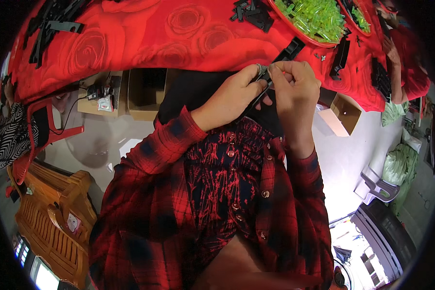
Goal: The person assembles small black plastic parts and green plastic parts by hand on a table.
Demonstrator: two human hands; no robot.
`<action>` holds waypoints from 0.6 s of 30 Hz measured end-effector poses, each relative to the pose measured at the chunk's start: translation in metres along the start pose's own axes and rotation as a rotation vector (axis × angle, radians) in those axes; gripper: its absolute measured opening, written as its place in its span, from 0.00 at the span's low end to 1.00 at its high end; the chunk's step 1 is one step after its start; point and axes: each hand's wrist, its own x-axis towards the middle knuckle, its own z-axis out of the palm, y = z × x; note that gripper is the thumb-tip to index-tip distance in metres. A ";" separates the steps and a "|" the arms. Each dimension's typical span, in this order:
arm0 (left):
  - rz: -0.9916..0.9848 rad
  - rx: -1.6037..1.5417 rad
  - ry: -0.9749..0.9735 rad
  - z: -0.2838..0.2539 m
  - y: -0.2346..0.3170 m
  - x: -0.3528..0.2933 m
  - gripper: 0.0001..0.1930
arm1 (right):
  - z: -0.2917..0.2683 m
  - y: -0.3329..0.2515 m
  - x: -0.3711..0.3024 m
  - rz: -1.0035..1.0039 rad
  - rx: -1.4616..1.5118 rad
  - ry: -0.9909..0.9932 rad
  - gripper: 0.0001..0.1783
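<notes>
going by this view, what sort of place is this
Probably a room in a home, used for small handwork: a wooden bench stands at lower left, and black parts and green pieces are spread over a table's red cloth.

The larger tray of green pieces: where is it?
In the head view, the larger tray sits at upper right on the red tablecloth, black parts on its left.
</notes>
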 end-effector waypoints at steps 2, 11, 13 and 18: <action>0.016 0.036 0.000 -0.001 0.000 -0.001 0.11 | -0.002 -0.001 0.000 0.018 0.064 0.001 0.03; 0.039 0.054 0.021 0.002 0.003 -0.004 0.11 | -0.010 -0.001 0.001 0.029 0.214 -0.043 0.04; 0.039 0.039 0.026 0.003 0.004 -0.005 0.12 | -0.011 0.003 -0.002 0.127 0.317 0.029 0.05; 0.027 0.068 0.019 0.003 0.006 -0.005 0.14 | -0.015 0.003 -0.003 0.329 0.475 0.135 0.12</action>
